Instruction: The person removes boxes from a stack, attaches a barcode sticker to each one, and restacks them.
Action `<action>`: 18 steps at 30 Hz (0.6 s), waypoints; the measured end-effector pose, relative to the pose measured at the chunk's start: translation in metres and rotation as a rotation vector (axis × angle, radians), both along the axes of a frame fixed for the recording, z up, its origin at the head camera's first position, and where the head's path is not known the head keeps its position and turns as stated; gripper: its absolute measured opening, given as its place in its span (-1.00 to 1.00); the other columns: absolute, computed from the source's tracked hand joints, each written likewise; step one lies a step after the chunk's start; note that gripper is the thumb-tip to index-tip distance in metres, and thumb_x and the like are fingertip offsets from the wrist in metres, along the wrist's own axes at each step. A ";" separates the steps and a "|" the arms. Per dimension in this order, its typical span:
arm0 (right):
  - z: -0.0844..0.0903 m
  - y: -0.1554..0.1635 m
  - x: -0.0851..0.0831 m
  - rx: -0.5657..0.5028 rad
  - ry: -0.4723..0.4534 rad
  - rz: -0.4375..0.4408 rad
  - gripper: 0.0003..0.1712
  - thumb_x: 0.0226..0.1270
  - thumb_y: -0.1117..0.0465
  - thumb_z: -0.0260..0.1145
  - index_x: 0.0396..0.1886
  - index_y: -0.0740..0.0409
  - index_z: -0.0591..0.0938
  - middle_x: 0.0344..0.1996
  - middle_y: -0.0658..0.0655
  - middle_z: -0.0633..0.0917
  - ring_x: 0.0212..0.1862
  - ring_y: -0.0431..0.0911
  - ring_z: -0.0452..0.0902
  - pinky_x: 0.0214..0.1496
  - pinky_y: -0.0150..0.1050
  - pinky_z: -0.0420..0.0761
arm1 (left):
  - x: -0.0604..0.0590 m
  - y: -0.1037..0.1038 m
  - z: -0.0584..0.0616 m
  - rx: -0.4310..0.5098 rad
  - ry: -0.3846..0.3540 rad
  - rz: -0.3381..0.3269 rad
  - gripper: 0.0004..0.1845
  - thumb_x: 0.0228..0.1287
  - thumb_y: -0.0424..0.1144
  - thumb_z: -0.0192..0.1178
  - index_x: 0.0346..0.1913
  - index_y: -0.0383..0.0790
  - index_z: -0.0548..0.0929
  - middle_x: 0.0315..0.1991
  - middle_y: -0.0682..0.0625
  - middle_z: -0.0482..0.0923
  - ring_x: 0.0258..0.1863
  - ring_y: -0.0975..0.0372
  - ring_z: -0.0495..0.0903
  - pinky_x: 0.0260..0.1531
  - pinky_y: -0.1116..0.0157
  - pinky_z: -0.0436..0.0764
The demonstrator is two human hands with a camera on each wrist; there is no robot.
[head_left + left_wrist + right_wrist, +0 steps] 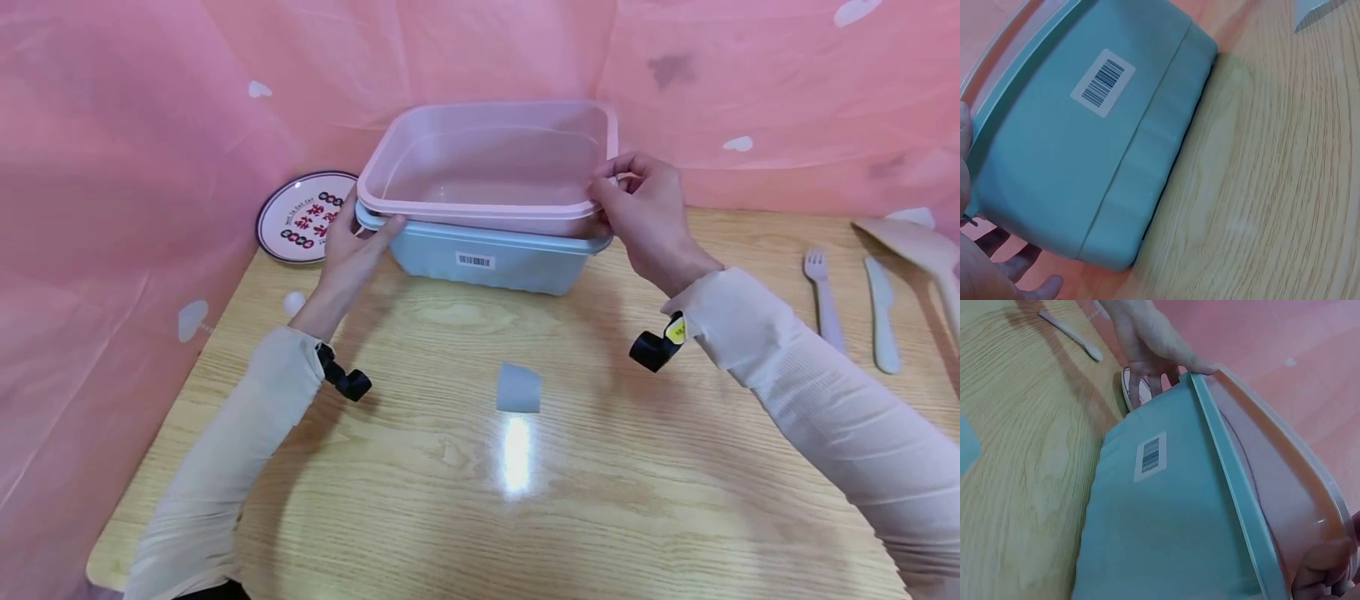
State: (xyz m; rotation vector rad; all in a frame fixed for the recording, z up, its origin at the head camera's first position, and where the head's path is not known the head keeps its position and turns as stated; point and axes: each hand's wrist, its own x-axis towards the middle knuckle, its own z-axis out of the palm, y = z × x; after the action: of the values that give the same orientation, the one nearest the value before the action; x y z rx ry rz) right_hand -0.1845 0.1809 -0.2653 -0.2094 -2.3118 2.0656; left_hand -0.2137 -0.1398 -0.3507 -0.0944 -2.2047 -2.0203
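A pink plastic bin (487,167) sits partly inside a light blue bin (420,254), its right side raised higher above the blue rim. My left hand (352,246) grips the left end of the blue bin, thumb on the rim and fingers around the end wall. At the other end, my right hand (648,212) pinches the pink bin's right rim between thumb and fingers. A barcode label (1104,83) marks the blue bin's front wall. In the right wrist view, a gap shows between the blue rim and the pink wall (1266,462).
Behind my left hand lies a round plate (296,225) with red characters. A small grey-blue cup-like piece (518,387) is on the wooden table in front. To the right are a fork (823,300), a knife (881,317) and a large beige utensil (911,246). Pink cloth (510,50) hangs behind.
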 end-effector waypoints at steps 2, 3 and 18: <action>0.000 0.001 0.001 0.119 0.009 0.027 -0.89 0.29 0.28 0.21 -0.20 0.17 0.54 -0.65 -0.02 0.44 -0.64 -0.22 0.30 -0.63 -0.46 0.42 | 0.000 -0.002 0.000 -0.019 -0.006 0.005 -0.18 0.17 -0.29 0.35 0.47 0.04 0.22 0.36 -0.07 0.35 0.22 0.13 0.43 0.29 0.23 0.45; 0.000 0.002 0.001 0.185 0.015 0.046 -0.86 0.30 0.25 0.21 -0.17 0.17 0.53 -0.65 -0.03 0.44 -0.65 -0.21 0.29 -0.63 -0.45 0.41 | 0.000 -0.003 0.000 -0.019 -0.007 0.001 -0.18 0.17 -0.30 0.35 0.47 0.04 0.21 0.37 -0.07 0.35 0.23 0.11 0.43 0.29 0.23 0.45; -0.003 0.006 0.001 0.935 0.142 0.240 -0.66 0.25 0.03 0.06 -0.19 0.19 0.51 -0.55 0.11 0.58 -0.52 -0.04 0.46 -0.57 -0.29 0.39 | 0.004 -0.009 -0.003 -0.023 0.030 -0.018 -0.08 0.05 -0.05 0.45 0.47 -0.02 0.23 0.36 -0.16 0.35 0.27 0.03 0.41 0.30 0.25 0.44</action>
State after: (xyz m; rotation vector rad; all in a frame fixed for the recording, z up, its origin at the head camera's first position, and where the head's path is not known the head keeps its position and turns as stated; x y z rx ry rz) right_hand -0.1838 0.1872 -0.2683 0.2463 -2.9861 0.8056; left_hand -0.2101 -0.1487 -0.3536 -0.1460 -2.2170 -1.9900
